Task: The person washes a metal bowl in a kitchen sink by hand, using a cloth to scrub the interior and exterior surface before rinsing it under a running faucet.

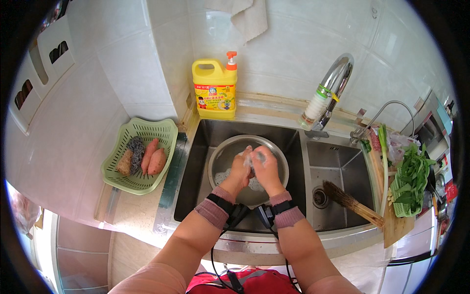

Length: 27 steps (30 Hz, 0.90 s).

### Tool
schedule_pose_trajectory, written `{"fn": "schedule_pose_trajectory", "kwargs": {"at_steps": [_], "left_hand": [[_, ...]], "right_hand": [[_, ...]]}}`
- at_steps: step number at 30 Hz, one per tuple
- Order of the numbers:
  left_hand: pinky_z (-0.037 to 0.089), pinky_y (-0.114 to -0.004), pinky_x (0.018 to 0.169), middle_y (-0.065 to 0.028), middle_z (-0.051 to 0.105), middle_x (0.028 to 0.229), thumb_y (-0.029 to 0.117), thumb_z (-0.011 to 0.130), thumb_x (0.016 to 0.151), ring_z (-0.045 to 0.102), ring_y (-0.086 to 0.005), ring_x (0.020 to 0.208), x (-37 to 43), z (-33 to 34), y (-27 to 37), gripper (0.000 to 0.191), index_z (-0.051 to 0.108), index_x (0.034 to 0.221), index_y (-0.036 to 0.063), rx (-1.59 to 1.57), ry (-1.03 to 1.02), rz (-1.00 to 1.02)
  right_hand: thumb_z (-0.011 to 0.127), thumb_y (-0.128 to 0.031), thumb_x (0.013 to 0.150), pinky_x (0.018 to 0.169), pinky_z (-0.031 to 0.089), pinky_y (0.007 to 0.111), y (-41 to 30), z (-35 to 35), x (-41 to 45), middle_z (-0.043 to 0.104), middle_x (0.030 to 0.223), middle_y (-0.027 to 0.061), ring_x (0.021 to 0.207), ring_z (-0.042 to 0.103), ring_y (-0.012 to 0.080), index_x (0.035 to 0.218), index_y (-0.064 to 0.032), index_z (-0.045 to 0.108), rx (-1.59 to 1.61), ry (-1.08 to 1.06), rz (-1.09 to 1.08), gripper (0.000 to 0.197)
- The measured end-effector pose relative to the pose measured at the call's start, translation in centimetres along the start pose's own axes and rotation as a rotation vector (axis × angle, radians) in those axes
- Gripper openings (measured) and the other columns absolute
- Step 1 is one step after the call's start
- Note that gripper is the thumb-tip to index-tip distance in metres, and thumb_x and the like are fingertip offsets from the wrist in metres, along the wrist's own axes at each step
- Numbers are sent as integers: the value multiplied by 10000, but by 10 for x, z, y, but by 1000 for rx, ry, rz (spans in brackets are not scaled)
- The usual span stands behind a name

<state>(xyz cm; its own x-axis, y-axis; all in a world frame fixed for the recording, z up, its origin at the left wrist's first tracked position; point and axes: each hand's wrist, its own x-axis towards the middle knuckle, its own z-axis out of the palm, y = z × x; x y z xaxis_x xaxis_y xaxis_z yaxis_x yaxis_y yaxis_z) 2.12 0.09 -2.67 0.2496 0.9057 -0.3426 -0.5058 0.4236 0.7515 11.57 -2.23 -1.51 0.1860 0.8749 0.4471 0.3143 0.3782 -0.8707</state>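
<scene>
My left hand (238, 169) and my right hand (266, 167) are pressed together over a round stainless steel basin (214, 156). White soap suds (253, 160) cover the fingers where they meet. Something greyish shows by my right fingers, but foam and fingers hide whether it is a held thing. More suds (222, 176) float on the water in the basin, around both hands. The basin stands inside the larger bowl of a steel double sink (194, 187). Bands with black devices are strapped around both wrists.
A green plastic basket (110, 167) with sweet potatoes and scrubbers is at left. Behind stands a yellow detergent jug (214, 79); a faucet (339, 73) arches over the sink. A bamboo brush (354, 204) crosses the smaller bowl. Leafy greens (413, 178) and a cutting board (398, 233) lie right.
</scene>
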Motion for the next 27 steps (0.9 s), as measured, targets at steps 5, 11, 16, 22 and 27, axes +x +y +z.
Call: {"fn": "schedule_pose_trajectory", "kwargs": {"at_steps": [5,11,16,22,27], "left_hand": [[356,-321,418,-22,537,681,373,510,914,515,-161,555,5,-8,0,282,554,822,110,-94,125,-26],[429,-245,501,-27,571,808,357,485,923,571,-126,697,-2,0,1,282,554,995,93,174,-183,-133],[488,-322,605,-68,593,856,363,488,934,589,-183,760,3,-9,-3,299,546,981,73,-95,24,-6],[418,-317,484,-34,567,766,395,494,921,549,-166,633,8,-5,-6,310,548,922,90,-70,73,-21],[400,-290,443,-15,579,806,405,496,921,529,-141,575,-4,0,1,323,540,944,86,208,-166,-88]], "right_hand": [[607,-127,825,720,454,360,-7,4,-3,580,855,150,796,577,316,896,-24,550,53,-235,-75,137],[569,-174,867,702,461,393,7,-4,2,628,840,167,796,595,353,920,-30,568,-145,192,116,154],[578,-165,859,679,462,358,-10,4,-4,608,818,169,775,604,323,910,-23,550,5,-71,-22,153],[581,-165,851,683,464,384,3,4,-3,609,815,188,776,598,350,916,-24,554,-46,-64,-8,158],[557,-189,876,688,459,422,11,-8,4,618,844,202,793,589,385,928,-24,558,-219,191,185,173]]}}
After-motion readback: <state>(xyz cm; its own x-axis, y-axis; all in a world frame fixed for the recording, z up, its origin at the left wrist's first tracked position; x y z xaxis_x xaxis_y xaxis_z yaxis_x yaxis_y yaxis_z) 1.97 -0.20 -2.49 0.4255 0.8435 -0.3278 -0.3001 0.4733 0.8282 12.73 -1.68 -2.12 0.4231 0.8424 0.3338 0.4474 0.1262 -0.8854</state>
